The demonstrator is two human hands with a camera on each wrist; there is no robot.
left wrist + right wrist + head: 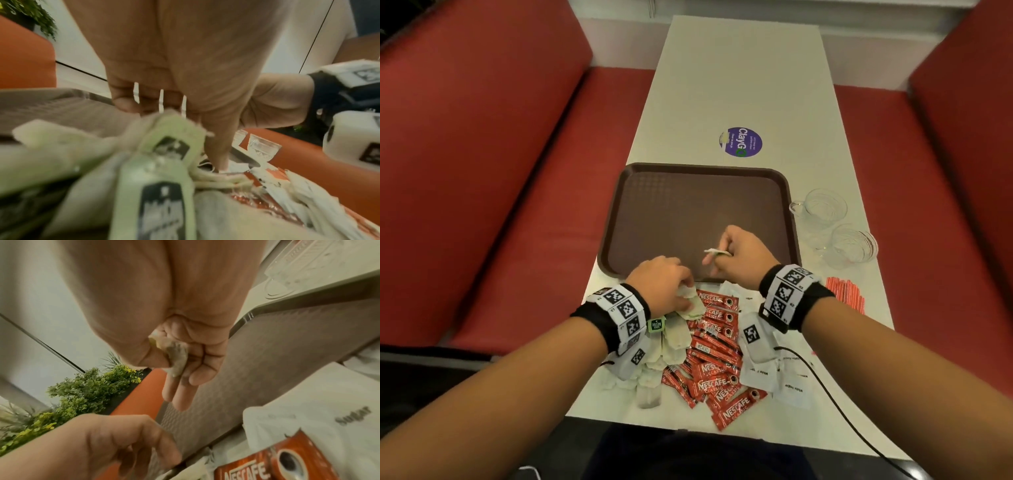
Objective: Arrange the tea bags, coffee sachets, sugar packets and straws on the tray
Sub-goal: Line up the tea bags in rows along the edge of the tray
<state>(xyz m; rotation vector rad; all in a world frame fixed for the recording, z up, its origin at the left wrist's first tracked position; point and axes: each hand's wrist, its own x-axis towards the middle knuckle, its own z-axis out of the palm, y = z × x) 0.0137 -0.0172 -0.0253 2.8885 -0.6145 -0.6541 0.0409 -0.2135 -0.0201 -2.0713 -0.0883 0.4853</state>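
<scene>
Tea bag (717,253) pinched in right hand (743,255) over tray (688,205), near edge. Left hand (664,284) grips more tea bags (690,301) from pile just near of tray.

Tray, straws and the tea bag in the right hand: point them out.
tray (688,205), head view, bare floor.
straws (847,294), head view, middle of bundle.
tea bag (176,355), right wrist view, pinched pouch.

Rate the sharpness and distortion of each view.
Head view: mostly sharp, Nescafe sachets legible, wide-angle bend toward the edges. Left wrist view: tea bag tags close and badly blurred. Right wrist view: held tea bag soft, sugar packet lettering readable, straight lines bowed.
</scene>
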